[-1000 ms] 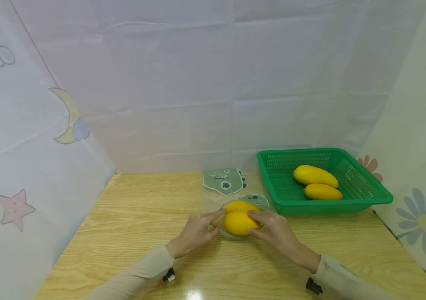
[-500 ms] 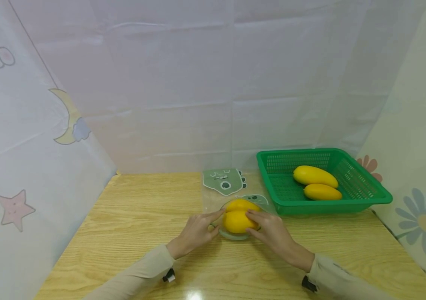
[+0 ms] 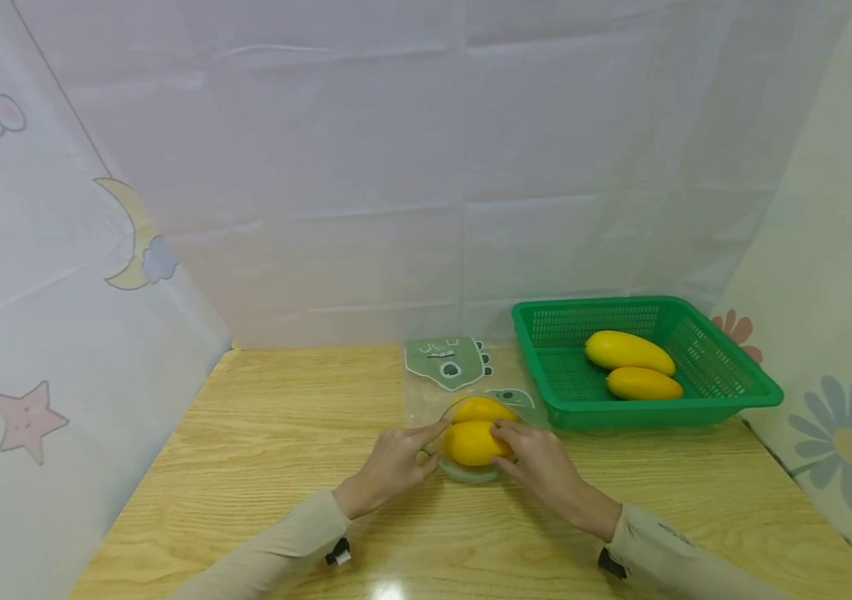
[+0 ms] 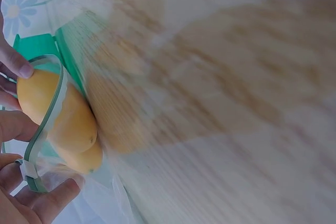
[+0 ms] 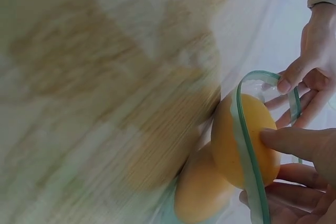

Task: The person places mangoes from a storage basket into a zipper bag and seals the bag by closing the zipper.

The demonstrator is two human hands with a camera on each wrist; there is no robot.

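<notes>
A clear zip bag (image 3: 444, 367) with green cartoon prints lies on the table, its mouth facing the person. In the left wrist view its green zip strip (image 4: 44, 124) bows around the fruit. My left hand (image 3: 394, 463) pinches the left side of the mouth. My right hand (image 3: 548, 468) grips a yellow mango (image 3: 473, 444) that sits at the opening, partly within the rim. Behind it another mango (image 3: 488, 409) lies inside the bag. In the right wrist view the thumb presses on the nearer mango (image 5: 247, 124), and the bag's rim (image 5: 247, 145) crosses in front of it.
A green plastic basket (image 3: 666, 407) stands at the back right with two yellow mangoes (image 3: 630, 352) in it. The wooden table (image 3: 283, 417) meets printed cloth walls at the back and both sides.
My right hand has shifted slightly left and forward, carrying the front mango further into the bag's mouth. The left hand has stayed nearly still on the rim.
</notes>
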